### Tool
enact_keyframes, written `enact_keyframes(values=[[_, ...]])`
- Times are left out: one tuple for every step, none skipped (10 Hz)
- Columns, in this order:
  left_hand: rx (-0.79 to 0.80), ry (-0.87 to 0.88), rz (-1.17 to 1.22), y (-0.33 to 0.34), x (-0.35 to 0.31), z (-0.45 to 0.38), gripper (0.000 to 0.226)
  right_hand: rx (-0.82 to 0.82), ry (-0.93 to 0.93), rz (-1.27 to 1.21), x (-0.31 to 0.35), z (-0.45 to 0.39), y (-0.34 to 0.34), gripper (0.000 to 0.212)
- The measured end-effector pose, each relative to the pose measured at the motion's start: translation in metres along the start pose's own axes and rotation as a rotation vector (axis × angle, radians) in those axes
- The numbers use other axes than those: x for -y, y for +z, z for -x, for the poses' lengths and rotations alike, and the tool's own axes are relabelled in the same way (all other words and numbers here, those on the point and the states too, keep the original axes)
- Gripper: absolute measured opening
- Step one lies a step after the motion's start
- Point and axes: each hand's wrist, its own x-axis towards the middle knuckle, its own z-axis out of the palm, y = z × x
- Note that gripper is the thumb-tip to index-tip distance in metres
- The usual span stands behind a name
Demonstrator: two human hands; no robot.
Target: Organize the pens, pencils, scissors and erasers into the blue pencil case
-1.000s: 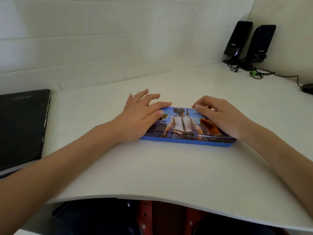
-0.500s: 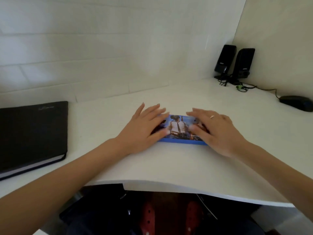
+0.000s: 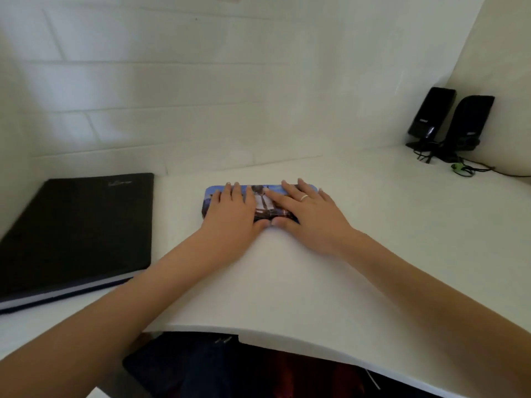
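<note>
Both hands lie flat on the closed blue pencil case (image 3: 263, 201), which sits on the white desk (image 3: 287, 268) toward its back edge, well away from the person. The left hand (image 3: 232, 214) covers the case's left part, fingers spread and pointing away, palm down; the right hand (image 3: 309, 214), with a ring on one finger, covers its right part the same way. The two thumbs nearly meet at the near edge of the case, just below the printed figure that shows between the hands. Neither hand grasps anything: both are open and pressing or resting on the lid. No pens, pencils, scissors or erasers show anywhere on the desk, so the packing looks finished, with the lid down; what remains seems only to press it fully shut or let go, though whether it has latched cannot be told. Well to the left of the left hand lies a black notebook (image 3: 77, 234); far to the right of the right hand stand two black speakers (image 3: 451, 119).
</note>
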Motion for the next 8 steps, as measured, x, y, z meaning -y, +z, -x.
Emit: enact_keyframes(values=[[0.045,-0.115,-0.018,0.005,0.036,-0.014,0.075,-0.040,-0.053,0.006,0.028,-0.044,0.013,0.052],[0.063,-0.200,-0.005,0.009,0.071,-0.027,0.076,-0.050,-0.063,-0.007,0.053,-0.081,0.024,0.051],[0.050,-0.238,0.018,0.016,0.099,-0.039,0.074,-0.083,-0.068,0.006,0.071,-0.111,0.034,0.050],[0.025,-0.256,0.058,0.021,0.112,-0.050,0.071,-0.109,-0.065,-0.012,0.072,-0.130,0.039,0.050],[0.016,-0.245,0.094,0.025,0.119,-0.055,0.072,-0.113,-0.068,-0.042,0.065,-0.135,0.042,0.050],[0.005,-0.219,0.118,0.026,0.124,-0.055,0.072,-0.114,-0.111,-0.106,0.067,-0.132,0.036,0.048],[0.003,-0.169,0.245,0.024,0.133,-0.057,0.069,-0.040,-0.126,-0.478,0.056,-0.113,0.006,0.036],[-0.067,-0.119,0.565,0.009,0.143,-0.038,0.036,-0.153,-0.205,-0.785,0.030,-0.053,-0.029,0.029]])
